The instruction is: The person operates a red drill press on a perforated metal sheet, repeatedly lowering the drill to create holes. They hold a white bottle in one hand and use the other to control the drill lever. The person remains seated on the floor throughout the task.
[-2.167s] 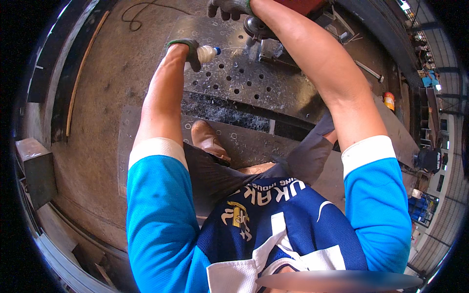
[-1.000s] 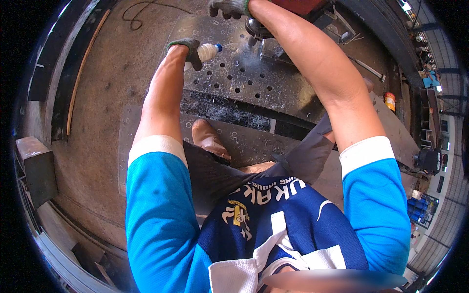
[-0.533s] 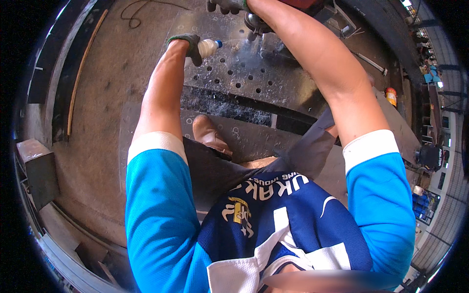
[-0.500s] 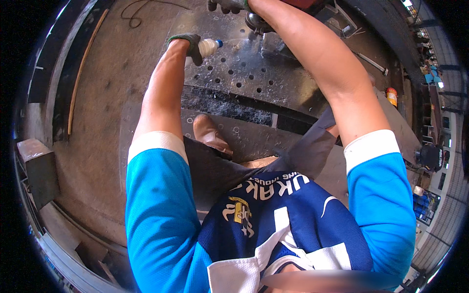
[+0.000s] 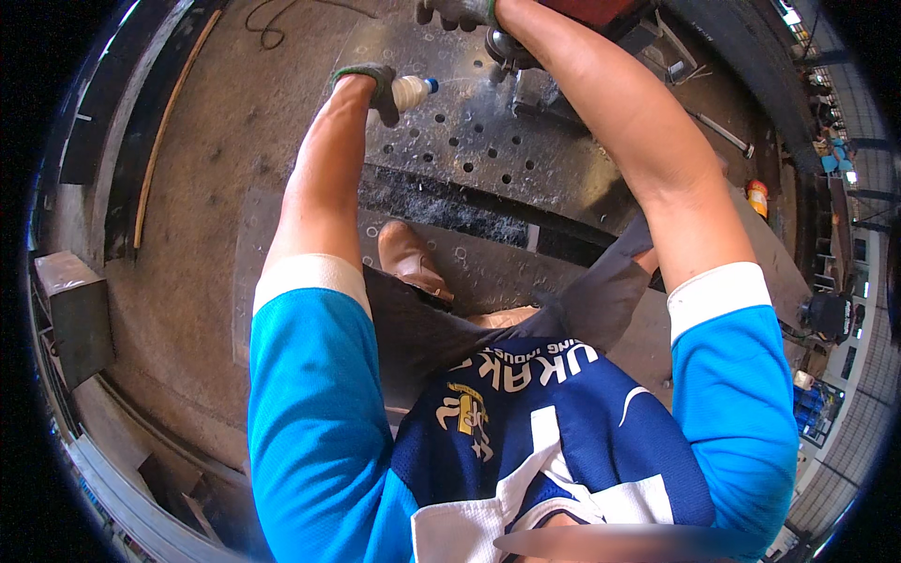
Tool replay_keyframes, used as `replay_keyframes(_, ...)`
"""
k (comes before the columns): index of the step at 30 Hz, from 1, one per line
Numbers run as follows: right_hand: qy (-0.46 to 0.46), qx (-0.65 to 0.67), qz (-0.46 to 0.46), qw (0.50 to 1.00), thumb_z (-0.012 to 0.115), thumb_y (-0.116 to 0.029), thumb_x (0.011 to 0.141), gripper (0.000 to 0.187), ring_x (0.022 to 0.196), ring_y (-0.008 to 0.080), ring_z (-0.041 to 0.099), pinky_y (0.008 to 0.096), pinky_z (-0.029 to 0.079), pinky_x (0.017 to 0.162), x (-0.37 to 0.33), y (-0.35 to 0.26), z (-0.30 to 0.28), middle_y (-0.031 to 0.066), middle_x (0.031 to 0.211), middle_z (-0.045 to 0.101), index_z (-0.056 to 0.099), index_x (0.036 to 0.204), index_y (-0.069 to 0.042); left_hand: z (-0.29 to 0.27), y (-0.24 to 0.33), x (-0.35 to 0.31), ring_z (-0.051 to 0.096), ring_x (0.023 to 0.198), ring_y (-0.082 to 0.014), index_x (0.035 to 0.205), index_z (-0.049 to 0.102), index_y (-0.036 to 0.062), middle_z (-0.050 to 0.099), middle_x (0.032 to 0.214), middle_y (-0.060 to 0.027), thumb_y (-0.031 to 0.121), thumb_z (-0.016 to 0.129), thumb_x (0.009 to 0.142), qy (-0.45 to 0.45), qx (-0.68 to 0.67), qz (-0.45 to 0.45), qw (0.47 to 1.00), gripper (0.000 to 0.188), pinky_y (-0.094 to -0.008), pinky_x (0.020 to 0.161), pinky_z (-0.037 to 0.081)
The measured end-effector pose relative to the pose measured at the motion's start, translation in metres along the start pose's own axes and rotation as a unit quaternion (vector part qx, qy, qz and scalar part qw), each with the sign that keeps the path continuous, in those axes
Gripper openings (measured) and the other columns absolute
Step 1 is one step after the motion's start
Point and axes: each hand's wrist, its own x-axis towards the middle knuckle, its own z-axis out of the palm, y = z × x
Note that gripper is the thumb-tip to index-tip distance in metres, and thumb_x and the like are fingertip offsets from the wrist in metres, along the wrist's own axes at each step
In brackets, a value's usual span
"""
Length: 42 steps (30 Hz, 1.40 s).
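Note:
My left hand (image 5: 378,89), in a dark glove with a green cuff, is closed around a pale plastic bottle (image 5: 409,93) with a blue cap. The bottle lies tilted toward the right, and a thin stream runs from its cap toward a drilling machine (image 5: 505,49). Wet metal shavings gather around the machine's lower end, on a steel plate (image 5: 413,155) with several round holes. At the top edge, my right hand (image 5: 457,13), gloved in grey, has its fingers curled beside the machine. The frame cuts this hand off, and what it grips is out of sight.
Between the plate and my boot (image 5: 409,255) runs a dark gap with shavings. Long steel beams (image 5: 99,141) line the left side, near a metal box (image 5: 73,300). A cable (image 5: 272,36) lies at the upper left. An orange container (image 5: 756,198) stands at right.
The whole view has shifted slightly, so both arms and the plate appear a little farther right. My left hand keeps its hold on the bottle, with the stream still running.

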Motion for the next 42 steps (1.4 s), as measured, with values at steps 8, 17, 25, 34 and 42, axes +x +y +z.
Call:
replay_keyframes(8,0.038,0.001,-0.038,0.999,0.063,-0.029,0.090,0.029,0.083,0.0268,0.070,0.0435,0.053,0.077,0.011,0.004,0.006,0.0115,0.096,0.077,0.078,0.111,-0.015,-0.004,0.004,-0.005,0.071,0.112,-0.0321,0.127,0.070,0.0132,0.075,0.119,-0.0130,0.033,0.098,0.055,-0.009,0.003,-0.003,1.000,0.080,-0.0472,0.094,0.056)
replay_keyframes(17,0.077,-0.071,-0.128,0.986,0.066,-0.020,0.086,0.030,0.095,0.0319,0.072,0.0436,0.055,0.085,0.028,0.024,0.019,0.0132,0.106,0.077,0.078,0.114,-0.017,-0.003,-0.003,0.002,0.071,0.112,-0.0327,0.131,0.068,0.0135,0.074,0.122,-0.0127,0.035,0.099,0.051,-0.029,-0.014,-0.001,0.999,0.088,-0.0476,0.093,0.057)
replay_keyframes(25,0.046,-0.072,-0.078,0.993,0.068,-0.020,0.085,0.033,0.101,0.0302,0.072,0.0426,0.055,0.091,0.030,0.022,0.020,0.0123,0.113,0.077,0.077,0.117,-0.019,-0.002,0.003,-0.005,0.069,0.118,-0.0331,0.125,0.072,0.0094,0.074,0.124,-0.0155,0.032,0.099,0.054,0.013,0.002,-0.022,1.000,0.079,-0.0441,0.100,0.055)
replay_keyframes(34,-0.002,0.025,0.041,0.999,0.066,-0.030,0.090,0.037,0.113,0.0292,0.068,0.0498,0.051,0.101,-0.023,-0.022,-0.004,0.0098,0.126,0.072,0.073,0.124,-0.019,-0.003,0.005,-0.010,0.070,0.115,-0.0324,0.121,0.074,0.0103,0.075,0.120,-0.0149,0.033,0.100,0.053,-0.009,0.009,-0.016,1.000,0.076,-0.0435,0.099,0.056)
replay_keyframes(42,0.001,-0.040,-0.027,0.999,0.063,-0.024,0.091,0.036,0.104,0.0314,0.071,0.0470,0.053,0.092,0.001,-0.009,0.006,0.0165,0.118,0.074,0.074,0.123,-0.014,0.003,-0.003,0.006,0.068,0.119,-0.0328,0.137,0.063,0.0122,0.072,0.128,-0.0138,0.037,0.099,0.053,-0.018,0.034,-0.008,0.999,0.095,-0.0470,0.099,0.055)
